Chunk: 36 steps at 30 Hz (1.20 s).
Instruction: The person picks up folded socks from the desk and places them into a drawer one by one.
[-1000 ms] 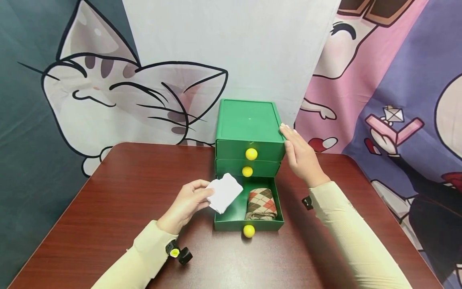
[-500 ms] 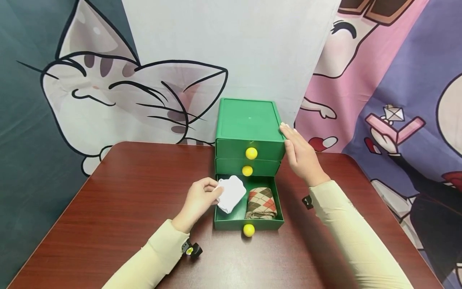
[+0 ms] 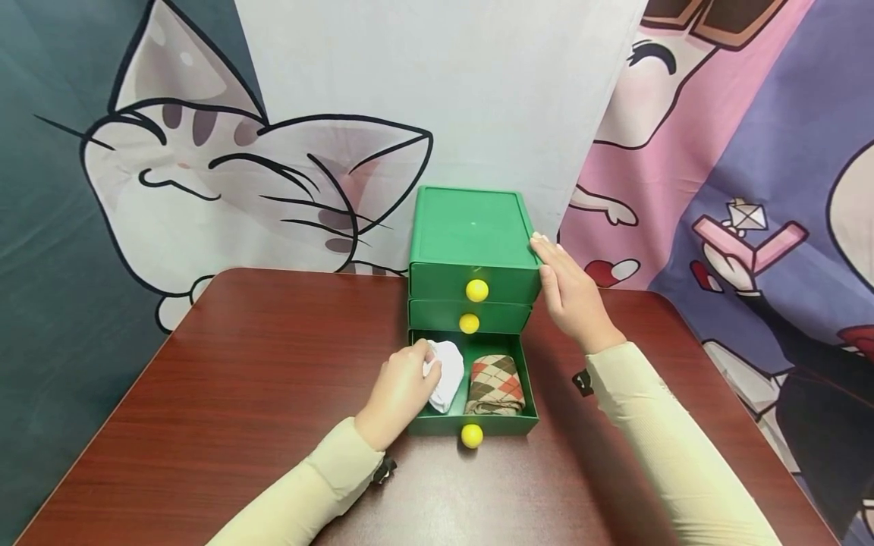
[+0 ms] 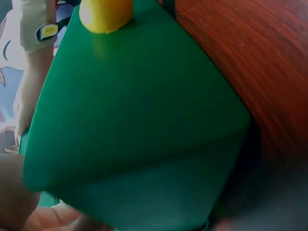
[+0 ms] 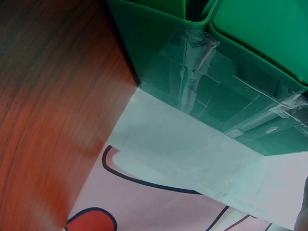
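A green cabinet of three stacked drawers stands at the back of the table. Its bottom drawer is pulled out. My left hand reaches over that drawer's left wall and pinches a folded white cloth in the left half. Beside it on the right lies a folded argyle cloth. My right hand rests with straight fingers against the cabinet's upper right edge. In the left wrist view the drawer front fills the middle, and the cloth is hidden.
Each drawer has a yellow ball knob. The brown wooden table extends to both sides. Clear tape crosses the cabinet's side in the right wrist view. A printed curtain hangs right behind the cabinet.
My left hand has moved right and carried the white cloth from over the drawer's left edge into its left half. The right hand has stayed against the cabinet.
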### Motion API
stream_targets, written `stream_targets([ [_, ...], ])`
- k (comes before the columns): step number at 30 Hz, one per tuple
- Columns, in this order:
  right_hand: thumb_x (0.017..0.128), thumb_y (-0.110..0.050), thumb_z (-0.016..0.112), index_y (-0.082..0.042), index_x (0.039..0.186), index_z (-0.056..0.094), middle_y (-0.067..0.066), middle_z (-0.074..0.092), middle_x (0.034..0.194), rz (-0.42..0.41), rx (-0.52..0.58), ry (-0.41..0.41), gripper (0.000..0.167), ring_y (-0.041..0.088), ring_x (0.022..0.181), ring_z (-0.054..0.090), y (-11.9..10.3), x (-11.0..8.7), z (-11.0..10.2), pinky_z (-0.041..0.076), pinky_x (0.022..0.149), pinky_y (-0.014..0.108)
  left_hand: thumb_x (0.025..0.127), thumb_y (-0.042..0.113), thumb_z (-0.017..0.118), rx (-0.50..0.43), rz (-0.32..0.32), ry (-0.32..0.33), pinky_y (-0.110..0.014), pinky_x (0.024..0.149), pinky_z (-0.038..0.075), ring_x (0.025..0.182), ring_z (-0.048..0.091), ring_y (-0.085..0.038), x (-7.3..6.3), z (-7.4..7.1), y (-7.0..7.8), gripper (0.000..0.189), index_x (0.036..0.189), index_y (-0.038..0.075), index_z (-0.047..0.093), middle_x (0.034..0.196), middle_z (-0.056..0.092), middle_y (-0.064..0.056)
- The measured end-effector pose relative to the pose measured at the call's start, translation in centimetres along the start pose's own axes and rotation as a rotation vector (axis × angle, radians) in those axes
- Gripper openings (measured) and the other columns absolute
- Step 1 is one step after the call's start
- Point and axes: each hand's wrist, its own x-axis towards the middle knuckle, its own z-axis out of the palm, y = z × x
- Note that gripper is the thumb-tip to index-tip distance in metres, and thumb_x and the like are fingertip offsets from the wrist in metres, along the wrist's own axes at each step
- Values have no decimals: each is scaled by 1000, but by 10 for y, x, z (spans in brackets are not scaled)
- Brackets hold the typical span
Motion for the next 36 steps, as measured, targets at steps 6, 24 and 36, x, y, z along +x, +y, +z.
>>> stream_targets([
  [6, 107, -8, 44, 0, 148, 49, 14, 50, 152, 2, 7, -1, 42, 29, 145, 41, 0, 0, -1, 24, 123, 37, 90, 7, 73, 124, 135, 20, -35, 43, 50, 48, 60, -25, -3, 4, 4, 19, 92, 2, 55, 60, 57, -9],
  [24, 107, -7, 44, 1, 147, 50, 15, 50, 151, -9, 5, 10, 42, 30, 144, 42, 1, -1, 0, 25, 123, 37, 91, 15, 74, 83, 56, 18, -38, 66, 57, 78, 66, -21, 1, -24, -1, 14, 104, 9, 70, 88, 69, -2],
  [36, 107, -8, 43, 0, 148, 49, 14, 50, 152, -4, 2, 11, 42, 30, 144, 42, 2, -1, 1, 25, 123, 37, 89, 3, 67, -305, 93, -80, -21, 68, 57, 75, 64, -6, -28, -24, 24, 8, 92, 9, 70, 85, 70, 4],
])
